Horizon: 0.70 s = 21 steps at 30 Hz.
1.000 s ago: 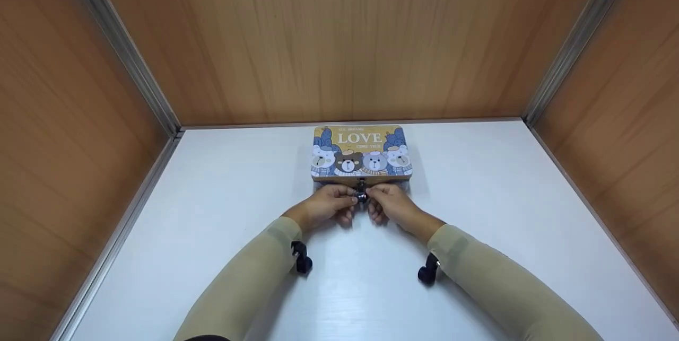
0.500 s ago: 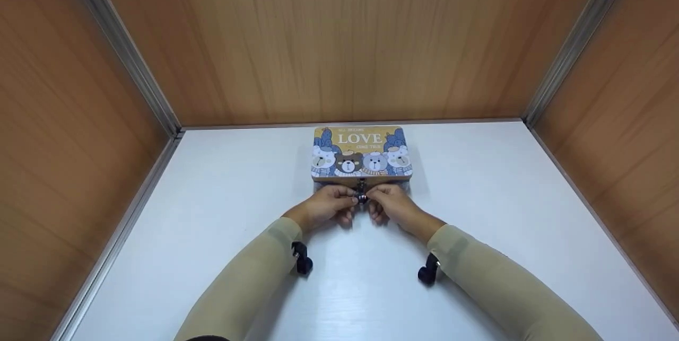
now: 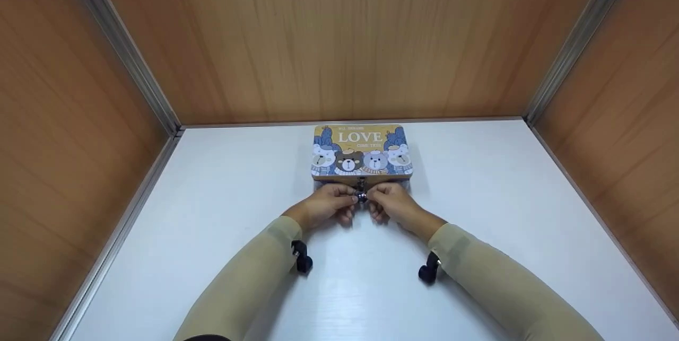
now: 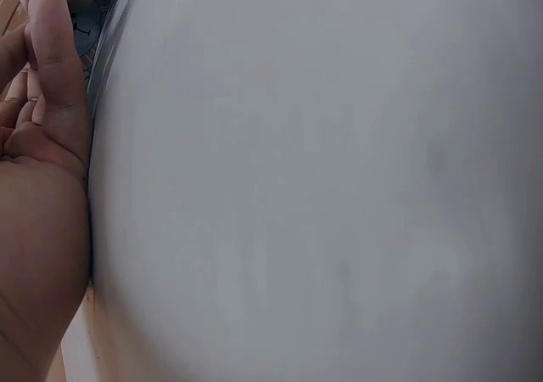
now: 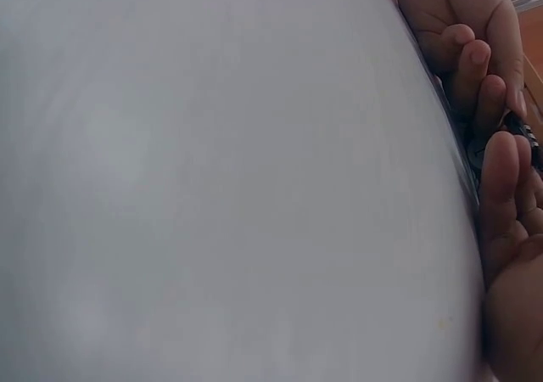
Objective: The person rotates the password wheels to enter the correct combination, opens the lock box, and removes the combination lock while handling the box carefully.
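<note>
A rectangular tin box [image 3: 360, 151] with cartoon bears and the word LOVE on its lid sits near the back wall, lid down. At its front hangs a small dark padlock [image 3: 362, 197], whose ridged number dials show in the right wrist view. My left hand [image 3: 324, 206] pinches the padlock's left side between thumb and index finger. From the other side, the thumb and index finger of my right hand [image 3: 397, 206] pinch it too. The remaining fingers of both hands are curled below. The fingertips partly cover the padlock, and the hands hide much of the box's front.
The box stands on a white table [image 3: 339, 288]. Wood-grain panels [image 3: 350, 38] rise behind and at both sides, with metal strips in the corners. Dark wrist cameras [image 3: 427, 269] hang below both sleeves, close over the tabletop.
</note>
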Each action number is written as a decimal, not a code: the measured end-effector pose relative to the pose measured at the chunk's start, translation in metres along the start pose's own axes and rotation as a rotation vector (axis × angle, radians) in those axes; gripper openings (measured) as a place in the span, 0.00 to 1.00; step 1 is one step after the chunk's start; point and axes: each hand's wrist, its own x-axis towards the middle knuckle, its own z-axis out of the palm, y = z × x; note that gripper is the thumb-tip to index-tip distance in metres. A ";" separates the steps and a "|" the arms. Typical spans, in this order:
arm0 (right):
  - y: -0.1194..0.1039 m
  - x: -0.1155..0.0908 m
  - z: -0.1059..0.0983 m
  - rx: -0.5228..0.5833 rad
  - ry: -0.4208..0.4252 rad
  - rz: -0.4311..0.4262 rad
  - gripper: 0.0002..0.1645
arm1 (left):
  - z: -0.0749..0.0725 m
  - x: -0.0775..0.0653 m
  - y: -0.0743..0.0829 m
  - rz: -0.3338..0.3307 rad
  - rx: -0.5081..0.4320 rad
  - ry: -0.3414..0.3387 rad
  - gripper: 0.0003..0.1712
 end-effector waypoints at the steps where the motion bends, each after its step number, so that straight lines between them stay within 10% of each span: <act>1: 0.000 0.000 0.000 -0.002 0.000 -0.003 0.11 | 0.000 0.000 0.000 0.002 -0.004 -0.003 0.11; 21: 0.002 0.001 -0.003 -0.007 -0.016 -0.004 0.11 | -0.001 0.000 0.002 -0.038 -0.023 0.005 0.11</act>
